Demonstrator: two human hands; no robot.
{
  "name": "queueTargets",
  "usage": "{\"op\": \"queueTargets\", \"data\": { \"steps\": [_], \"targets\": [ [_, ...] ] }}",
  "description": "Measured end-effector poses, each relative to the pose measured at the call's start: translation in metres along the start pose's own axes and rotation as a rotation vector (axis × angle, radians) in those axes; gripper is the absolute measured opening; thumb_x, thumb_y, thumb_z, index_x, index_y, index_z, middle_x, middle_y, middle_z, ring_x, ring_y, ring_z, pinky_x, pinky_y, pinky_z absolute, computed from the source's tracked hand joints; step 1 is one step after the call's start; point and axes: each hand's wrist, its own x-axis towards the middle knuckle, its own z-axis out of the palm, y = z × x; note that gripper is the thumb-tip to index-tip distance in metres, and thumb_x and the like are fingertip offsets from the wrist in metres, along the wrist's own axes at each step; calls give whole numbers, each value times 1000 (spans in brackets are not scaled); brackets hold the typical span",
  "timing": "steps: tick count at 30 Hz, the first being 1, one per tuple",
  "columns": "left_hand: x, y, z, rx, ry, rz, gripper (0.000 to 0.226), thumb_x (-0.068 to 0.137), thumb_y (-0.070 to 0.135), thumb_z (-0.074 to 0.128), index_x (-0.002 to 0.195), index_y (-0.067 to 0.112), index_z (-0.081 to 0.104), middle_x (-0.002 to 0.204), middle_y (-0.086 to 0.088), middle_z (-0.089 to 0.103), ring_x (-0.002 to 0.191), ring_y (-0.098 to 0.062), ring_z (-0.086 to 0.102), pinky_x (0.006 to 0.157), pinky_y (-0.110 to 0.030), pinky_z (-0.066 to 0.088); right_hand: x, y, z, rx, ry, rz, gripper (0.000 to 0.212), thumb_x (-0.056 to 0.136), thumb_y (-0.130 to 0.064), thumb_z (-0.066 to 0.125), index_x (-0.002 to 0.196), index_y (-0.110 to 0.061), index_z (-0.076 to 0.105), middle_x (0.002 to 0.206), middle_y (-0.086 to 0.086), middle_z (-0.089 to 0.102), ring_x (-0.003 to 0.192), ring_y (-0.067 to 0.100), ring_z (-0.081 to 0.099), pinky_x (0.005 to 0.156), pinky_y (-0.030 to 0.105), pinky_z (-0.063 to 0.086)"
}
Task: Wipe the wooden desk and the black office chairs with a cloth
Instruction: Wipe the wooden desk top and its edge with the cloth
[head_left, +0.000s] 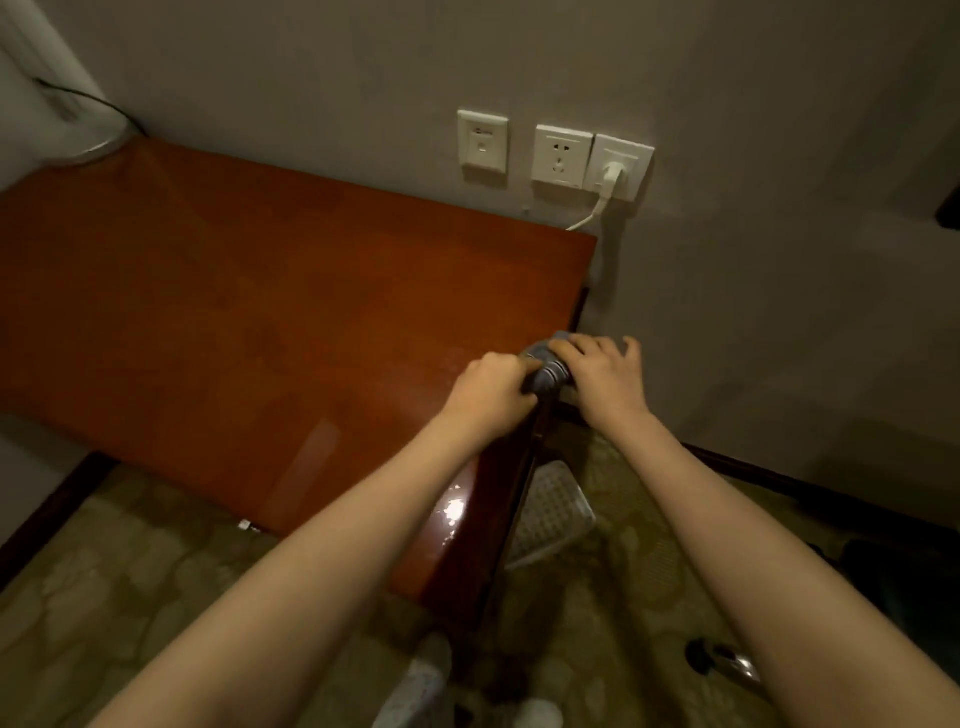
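A reddish-brown wooden desk (249, 312) runs from the left to a wall on the right. On its right edge lies a bunched grey striped cloth (548, 366). My left hand (491, 392) grips the cloth's near left end in a fist. My right hand (605, 374) presses down on the cloth's right side, fingers spread over the desk's edge. Most of the cloth is hidden under both hands. Part of a black chair base with a caster (701, 657) shows at the lower right.
Three white wall sockets (563, 156) sit above the desk's far right corner, one with a white plug and cable (605, 195). A white appliance (47, 104) stands at the far left end. A white mesh basket (556, 512) rests on the patterned carpet beside the desk.
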Motion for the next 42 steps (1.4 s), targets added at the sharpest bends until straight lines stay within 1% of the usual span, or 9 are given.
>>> {"op": "queueTargets", "data": {
  "steps": [4,9,11,19,24,28,32,37,42],
  "targets": [
    [-21,-46,-24,23,64,-78,41,85,15,56,126,19,58,119,-9,62,108,-30,57,86,-37,46,22,-55,-1,40,40,-85,48,93,-13,47,138,-27,40,140,3,44,128,28,37,107,49,19],
    [-54,-105,-13,34,-18,-228,44,83,13,58,127,20,57,121,-11,60,111,-30,55,87,-34,43,29,-116,27,-34,-210,-183,49,94,-10,43,140,-23,37,141,10,39,132,32,31,111,54,19],
    [-63,-112,-2,2,-30,-267,46,84,18,61,129,21,54,123,-11,58,113,-30,54,90,-33,42,26,-121,35,-59,-226,-176,48,94,-9,43,139,-22,39,140,12,38,133,33,30,111,56,19],
    [-53,-63,27,43,-127,-212,40,80,30,66,117,18,63,115,-8,65,109,-28,59,87,-33,46,1,-72,30,-96,-249,-264,45,93,-6,46,137,-18,41,140,11,39,132,31,32,110,52,22],
    [-27,-2,57,103,-106,-189,30,85,22,59,112,9,62,115,-12,62,107,-31,59,87,-37,47,-10,-5,40,-82,-185,-251,47,89,-6,53,133,-16,42,134,10,42,126,30,38,107,48,28],
    [8,56,85,208,-192,-95,28,93,15,52,117,3,57,121,-15,58,110,-32,58,88,-38,47,-14,50,50,-164,-341,-197,41,95,-8,42,136,-16,39,137,12,42,127,32,39,110,54,23],
    [28,93,107,214,-280,-134,32,92,15,52,120,1,55,122,-17,55,113,-35,55,89,-40,46,-20,99,56,-212,-392,-187,40,95,-8,42,134,-15,41,136,11,44,128,32,38,109,51,26],
    [50,94,114,232,-130,-154,35,95,13,48,129,4,48,124,-14,48,117,-32,46,89,-41,45,-10,122,57,-47,-227,-109,41,94,-10,41,134,-17,43,133,8,46,122,29,41,101,39,36],
    [52,79,129,185,39,-287,38,93,11,49,130,4,42,128,-13,46,117,-30,43,89,-38,45,20,105,71,197,-45,-131,44,87,-3,49,129,-12,53,132,11,50,123,33,43,99,42,38]
  ]
}}
